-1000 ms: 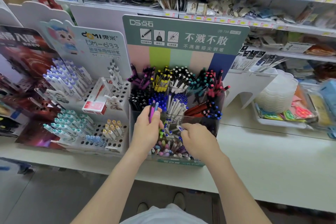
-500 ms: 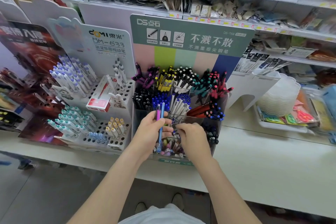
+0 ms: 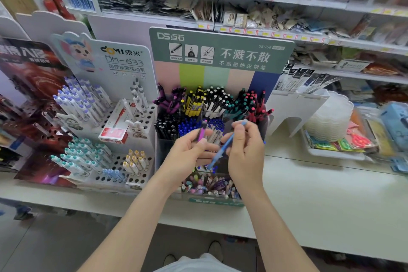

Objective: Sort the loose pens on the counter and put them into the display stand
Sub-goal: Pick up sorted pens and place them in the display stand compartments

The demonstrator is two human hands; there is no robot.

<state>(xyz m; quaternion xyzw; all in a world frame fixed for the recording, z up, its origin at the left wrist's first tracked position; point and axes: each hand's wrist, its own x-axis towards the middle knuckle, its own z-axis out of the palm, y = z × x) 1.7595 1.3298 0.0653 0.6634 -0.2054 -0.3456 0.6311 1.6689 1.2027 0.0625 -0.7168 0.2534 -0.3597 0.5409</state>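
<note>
The green-headed display stand (image 3: 220,51) sits on the white counter (image 3: 320,205), its tiers full of purple, yellow, black, white, teal, red and blue pens. My left hand (image 3: 187,152) holds a pink-purple pen (image 3: 201,133) upright in front of the stand's middle tier. My right hand (image 3: 246,150) pinches a light blue pen (image 3: 223,149) that slants down to the left, its tip over the lowest bin. That front bin (image 3: 207,185) holds several mixed pastel pens.
A white Domi pen stand (image 3: 106,117) with a red box (image 3: 116,132) stands at left, a dark red display further left. A white riser (image 3: 295,106) and a tray of packets (image 3: 335,146) are at right. Shelves of goods run behind.
My right hand rose out of the front bin and took the light blue pen. My left hand lifted slightly and keeps only the pink-purple pen. The camera moved closer.
</note>
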